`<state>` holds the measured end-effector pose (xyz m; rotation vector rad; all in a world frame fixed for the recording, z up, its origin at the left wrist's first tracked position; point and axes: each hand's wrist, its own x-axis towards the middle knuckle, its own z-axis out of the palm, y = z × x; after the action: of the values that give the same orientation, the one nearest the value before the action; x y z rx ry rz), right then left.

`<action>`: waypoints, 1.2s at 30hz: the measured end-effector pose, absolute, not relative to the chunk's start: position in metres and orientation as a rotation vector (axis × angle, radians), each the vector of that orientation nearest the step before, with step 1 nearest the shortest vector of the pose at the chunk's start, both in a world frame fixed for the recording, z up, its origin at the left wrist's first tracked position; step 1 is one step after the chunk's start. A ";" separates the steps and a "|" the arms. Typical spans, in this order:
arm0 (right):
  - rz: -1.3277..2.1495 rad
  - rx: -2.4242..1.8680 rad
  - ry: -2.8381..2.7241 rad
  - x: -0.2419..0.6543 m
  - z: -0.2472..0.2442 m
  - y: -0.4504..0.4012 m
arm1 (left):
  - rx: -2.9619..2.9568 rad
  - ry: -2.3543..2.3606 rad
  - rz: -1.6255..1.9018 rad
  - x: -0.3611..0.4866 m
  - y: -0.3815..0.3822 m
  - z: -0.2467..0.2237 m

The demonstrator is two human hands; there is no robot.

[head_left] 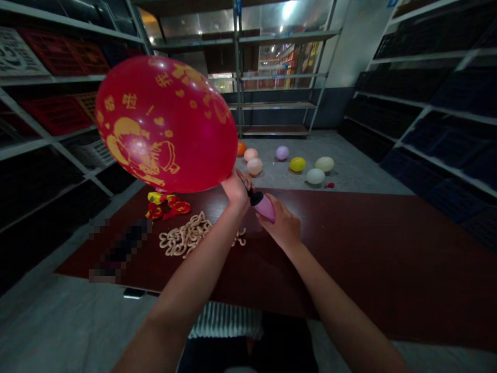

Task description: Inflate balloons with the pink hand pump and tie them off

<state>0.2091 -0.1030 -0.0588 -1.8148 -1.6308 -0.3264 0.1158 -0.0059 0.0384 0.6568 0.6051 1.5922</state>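
Note:
A large inflated red balloon [182, 129] with gold printed figures and characters fills the upper left of the head view. My left hand [236, 189] is closed at the balloon's neck, beside the front end of the pump; its fingertips are mostly hidden. My right hand [286, 225] is wrapped around a pink balloon pump [266, 208] with a black front end, which points toward the left hand. Below the balloon, a heap of beige curved strips [184, 237] lies on the dark brown table [349, 248], partly covered by my left forearm. Red-and-yellow deflated balloons [166, 205] lie behind the heap.
On the floor beyond the table lie several inflated balloons, among them a yellow one [297, 165] and a lilac one [282, 153]. A small red piece [330, 185] is near them. Shelves with crates [54, 52] line both sides; a metal rack [274, 106] stands behind.

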 end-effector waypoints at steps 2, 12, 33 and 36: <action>-0.371 -1.807 -1.708 0.200 -0.054 -0.107 | 0.598 0.590 1.591 0.104 -0.012 0.025; -0.577 -1.701 -2.109 0.177 -0.049 -0.112 | 0.445 0.664 1.456 0.052 -0.030 -0.013; -0.355 -1.169 -2.681 0.049 -0.026 -0.009 | 0.762 0.841 1.312 -0.083 -0.004 0.025; -0.234 -1.124 -2.713 0.037 -0.035 0.004 | 0.774 0.871 1.326 -0.090 -0.006 0.030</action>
<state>0.0367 0.0040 -0.0347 -1.1238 -2.7135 -0.2341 -0.0904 -0.0060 0.0303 0.7739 0.8712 1.3257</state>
